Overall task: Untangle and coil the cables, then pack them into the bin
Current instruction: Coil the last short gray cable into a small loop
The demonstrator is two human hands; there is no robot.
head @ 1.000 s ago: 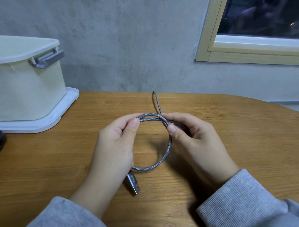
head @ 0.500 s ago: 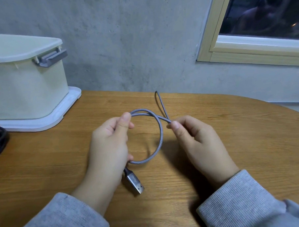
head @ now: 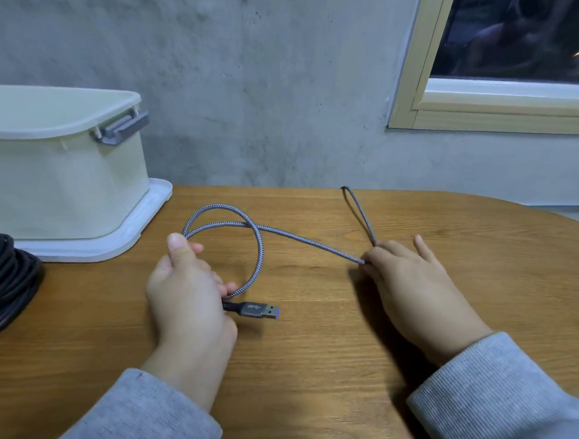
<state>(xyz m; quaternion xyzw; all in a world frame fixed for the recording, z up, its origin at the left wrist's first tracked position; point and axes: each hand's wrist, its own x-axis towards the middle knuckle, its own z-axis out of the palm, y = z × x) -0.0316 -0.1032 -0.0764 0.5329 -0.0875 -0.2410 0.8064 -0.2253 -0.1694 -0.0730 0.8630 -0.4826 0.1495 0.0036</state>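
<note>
The left hand [head: 188,290] pinches the loop of the braided USB cable [head: 259,250] above the table [head: 321,367], the right hand [head: 406,274] pinches its far stretch, so wind slow, even loops without pulling tight.

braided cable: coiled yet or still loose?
Loose. The braided cable forms one open loop by the left hand, then runs straight to the right hand; the USB plug sticks out.

You have a wooden table [head: 321,367] set against a grey concrete wall [head: 259,88]. At upper right, note a window [head: 512,30] with a pale wooden frame [head: 408,81] and dark glass.
</note>
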